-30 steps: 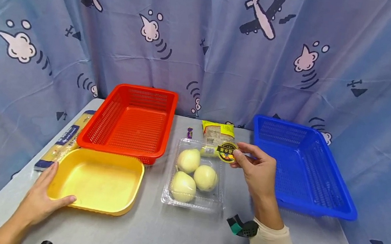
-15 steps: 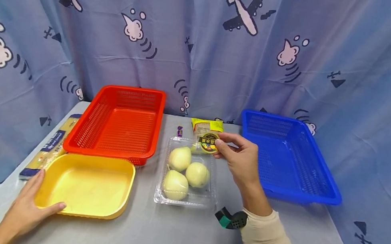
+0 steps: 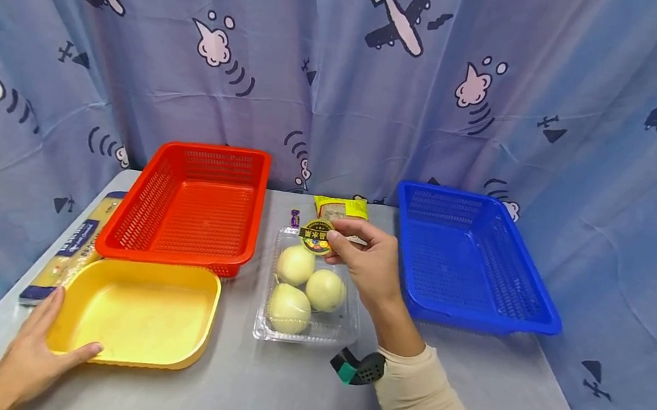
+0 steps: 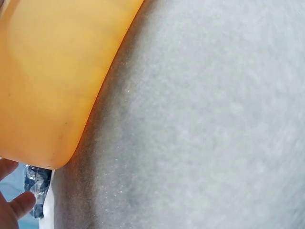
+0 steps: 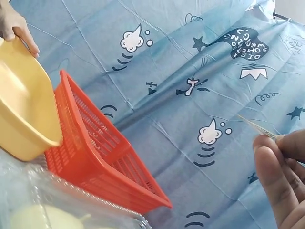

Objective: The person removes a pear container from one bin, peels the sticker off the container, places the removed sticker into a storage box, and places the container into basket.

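Observation:
My right hand (image 3: 366,260) pinches a round black-and-yellow fruit sticker (image 3: 317,237) between thumb and fingers. In the right wrist view the sticker (image 5: 257,125) shows edge-on, thin and flat. It overlaps the far edge of a clear plastic clamshell box (image 3: 314,333) in the head view. Three pale yellow-green pears (image 3: 326,291) sit inside the box. My left hand (image 3: 34,354) rests at the near left corner of a yellow basin (image 3: 208,326), with fairly straight fingers along its side and the thumb at the front rim.
Behind the basin stands a red basket (image 3: 255,224), with a long yellow-and-blue packet (image 3: 76,240) to its left. A blue basket (image 3: 415,303) is at the right. A small purple-wrapped sweet (image 3: 294,218) and a yellow-topped bag (image 3: 340,208) lie behind the box. A patterned curtain (image 3: 296,59) hangs behind.
My right hand has carried the sticker leftward, from the box's far right corner toward its far left. The head view has turned to the right. My left hand stays at the basin.

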